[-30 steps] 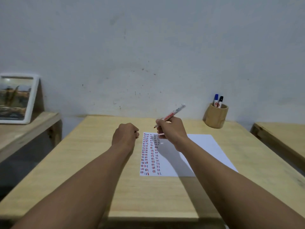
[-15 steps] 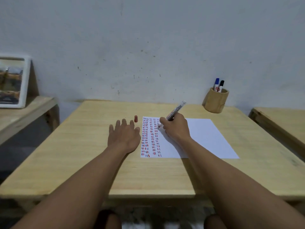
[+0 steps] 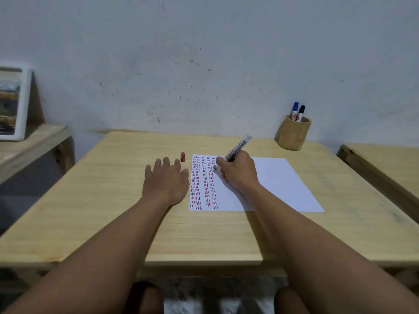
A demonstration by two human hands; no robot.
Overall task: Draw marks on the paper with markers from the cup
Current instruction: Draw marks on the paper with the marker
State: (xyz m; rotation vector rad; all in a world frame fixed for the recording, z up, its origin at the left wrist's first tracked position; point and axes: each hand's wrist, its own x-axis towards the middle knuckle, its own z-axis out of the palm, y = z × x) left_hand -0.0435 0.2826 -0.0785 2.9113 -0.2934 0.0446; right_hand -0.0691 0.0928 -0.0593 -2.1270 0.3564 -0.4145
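My right fingers (image 3: 219,160) pinch the marker (image 3: 238,148) low on its barrel, tip down on the paper (image 3: 278,182) near its far left corner. My right hand (image 3: 238,171) rests on the sheet; my left hand (image 3: 166,181) lies flat and spread on the table (image 3: 113,177) just left of the paper, holding nothing. The red cap (image 3: 182,156) stands just beyond it. Columns of red and dark dashes fill the paper's left strip; I judge most of the sheet remains blank. Two markers (image 3: 297,111) wait in the cup (image 3: 293,134) beyond the paper's right side.
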